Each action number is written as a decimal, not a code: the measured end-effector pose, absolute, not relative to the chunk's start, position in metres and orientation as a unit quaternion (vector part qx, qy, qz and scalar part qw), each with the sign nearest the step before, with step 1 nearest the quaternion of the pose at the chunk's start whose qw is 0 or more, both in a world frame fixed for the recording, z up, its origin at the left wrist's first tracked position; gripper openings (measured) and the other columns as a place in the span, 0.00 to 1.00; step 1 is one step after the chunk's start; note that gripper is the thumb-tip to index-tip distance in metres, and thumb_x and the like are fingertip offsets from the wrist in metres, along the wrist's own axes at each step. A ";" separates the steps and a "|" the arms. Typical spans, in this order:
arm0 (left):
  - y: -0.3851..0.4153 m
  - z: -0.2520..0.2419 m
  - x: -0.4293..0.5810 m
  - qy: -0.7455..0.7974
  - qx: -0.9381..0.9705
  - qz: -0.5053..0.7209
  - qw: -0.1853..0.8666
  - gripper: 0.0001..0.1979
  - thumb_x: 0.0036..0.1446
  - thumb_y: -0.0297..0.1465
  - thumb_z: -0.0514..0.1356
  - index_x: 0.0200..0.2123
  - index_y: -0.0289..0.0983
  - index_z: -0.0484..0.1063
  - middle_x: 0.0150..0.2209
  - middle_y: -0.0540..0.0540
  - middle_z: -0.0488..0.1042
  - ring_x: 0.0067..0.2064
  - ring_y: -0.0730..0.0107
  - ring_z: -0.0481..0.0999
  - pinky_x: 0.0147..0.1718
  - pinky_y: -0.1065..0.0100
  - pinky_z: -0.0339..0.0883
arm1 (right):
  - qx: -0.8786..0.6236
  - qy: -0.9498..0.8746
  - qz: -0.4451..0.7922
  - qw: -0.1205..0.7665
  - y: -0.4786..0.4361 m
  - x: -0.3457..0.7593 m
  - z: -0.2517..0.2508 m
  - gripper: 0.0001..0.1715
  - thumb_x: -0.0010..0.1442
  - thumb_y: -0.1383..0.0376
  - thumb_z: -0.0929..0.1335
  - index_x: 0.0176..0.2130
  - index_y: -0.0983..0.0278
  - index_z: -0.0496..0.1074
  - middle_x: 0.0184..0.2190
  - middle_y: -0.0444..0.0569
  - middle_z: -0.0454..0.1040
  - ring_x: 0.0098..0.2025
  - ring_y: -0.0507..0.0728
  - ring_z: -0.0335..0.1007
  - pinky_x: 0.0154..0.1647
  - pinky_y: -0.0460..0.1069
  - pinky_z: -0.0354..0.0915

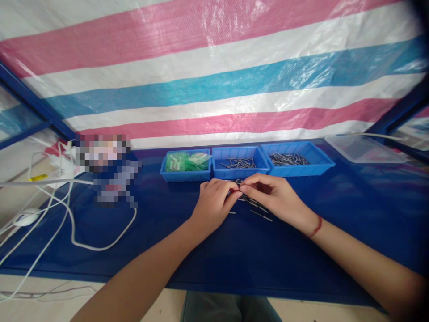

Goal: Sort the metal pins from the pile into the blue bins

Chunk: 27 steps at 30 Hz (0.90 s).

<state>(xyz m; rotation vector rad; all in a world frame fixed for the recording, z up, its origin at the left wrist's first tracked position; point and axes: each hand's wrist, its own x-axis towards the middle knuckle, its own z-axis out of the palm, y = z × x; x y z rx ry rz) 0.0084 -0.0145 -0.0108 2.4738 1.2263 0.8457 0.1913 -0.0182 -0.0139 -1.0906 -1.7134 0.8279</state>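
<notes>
My left hand [216, 199] and my right hand [276, 192] meet fingertip to fingertip over the blue table, just in front of the middle bin. Both are closed in a pinch; whatever lies between the fingertips is too small and too covered to make out. Under and behind the fingers is a loose pile of thin metal rods [254, 203], dark and silver, partly hidden by my hands. One thin rod [260, 215] lies apart on the near side, by my right hand. Another short silver piece [232, 213] shows close to my left hand.
Three blue bins stand in a row behind my hands: the left bin [186, 177] with green packets, the middle bin [241, 172] and right bin [315, 169] with metal rods. A clear plastic lid [362, 150] lies at right. White cables [97, 248] spread across the left side.
</notes>
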 end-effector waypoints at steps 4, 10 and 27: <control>-0.014 -0.013 0.009 0.415 0.847 0.301 0.142 0.07 0.63 0.36 0.55 0.38 0.40 0.69 0.38 0.51 0.76 0.43 0.67 0.71 0.43 0.64 0.57 | -0.440 -0.701 0.322 0.461 -0.021 0.190 -0.014 0.10 0.58 0.58 0.69 0.33 0.63 0.74 0.31 0.48 0.75 0.32 0.55 0.69 0.31 0.50 0.64; -0.012 -0.017 0.009 0.399 0.848 0.320 0.135 0.08 0.62 0.37 0.56 0.40 0.40 0.71 0.40 0.48 0.74 0.45 0.66 0.71 0.44 0.64 0.58 | -0.389 -0.762 0.246 0.455 -0.025 0.191 -0.009 0.04 0.60 0.65 0.67 0.33 0.62 0.73 0.31 0.47 0.73 0.29 0.51 0.64 0.28 0.48 0.61; -0.008 0.013 -0.009 0.366 0.891 0.230 0.139 0.12 0.63 0.36 0.52 0.42 0.38 0.72 0.35 0.47 0.75 0.39 0.67 0.72 0.42 0.67 0.62 | -0.583 -0.694 -0.031 0.422 0.012 0.258 0.001 0.10 0.62 0.61 0.65 0.31 0.62 0.72 0.28 0.51 0.73 0.28 0.57 0.65 0.31 0.52 0.58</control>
